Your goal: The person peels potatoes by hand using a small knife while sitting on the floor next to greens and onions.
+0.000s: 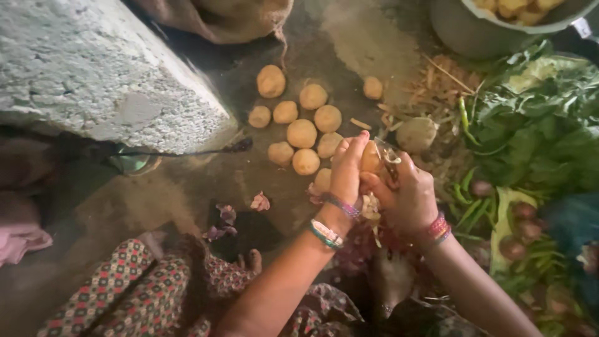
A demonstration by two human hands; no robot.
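My left hand [347, 171] grips a partly peeled potato [370, 157], held up above the floor. My right hand [407, 196] is closed around a metal peeler [390, 160] pressed against the potato's right side. A strip of peel [372, 209] hangs below the hands. Several unpeeled potatoes [302, 133] lie in a loose heap on the floor just beyond my hands. Both wrists carry coloured bangles.
A rough stone slab [93, 68] fills the upper left. A burlap sack [218, 15] lies at the top. A metal pot [493, 28] with peeled pieces stands top right. Leafy greens [536, 118], green chillies and onions are on the right. Peelings [430, 84] are scattered on the floor. My patterned trouser legs [137, 287] are below.
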